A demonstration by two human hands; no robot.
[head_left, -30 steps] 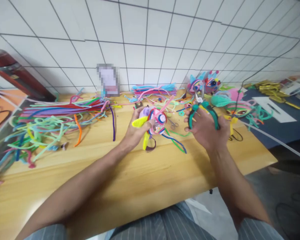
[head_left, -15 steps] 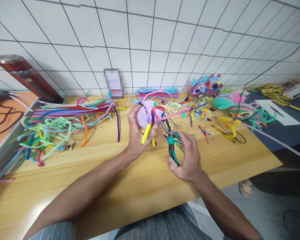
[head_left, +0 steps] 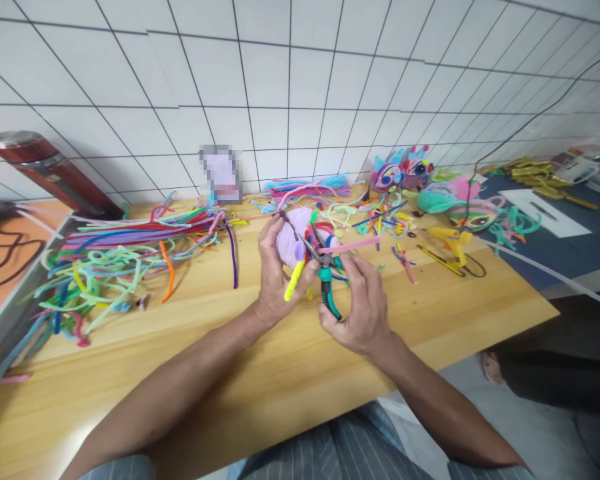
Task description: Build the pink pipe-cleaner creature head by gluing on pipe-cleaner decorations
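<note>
My left hand (head_left: 275, 273) is closed around a lilac pipe-cleaner figure (head_left: 291, 235), a rounded body with red, blue, white and yellow bits on it. From its side a pink pipe cleaner (head_left: 355, 245) sticks out to the right. In my right hand (head_left: 363, 300) are long-nose pliers (head_left: 327, 277) with teal and black handles. Their jaws are spread and reach up to the figure's coloured parts, beside the left thumb. Exactly what lies between the jaws I cannot make out.
Bundled and loose pipe cleaners (head_left: 145, 230) cover the table's left. Finished figures (head_left: 387, 177) stand at the back right, near a yellow glue gun (head_left: 453, 243) and a yellow cutter (head_left: 437, 261). A red-brown flask (head_left: 50, 173) leans at the far left.
The pliers have moved left, from beside the figure onto its coloured parts, and their jaws are spread wider. The pink pipe cleaner's dark blue end no longer shows. The view has shifted slightly.
</note>
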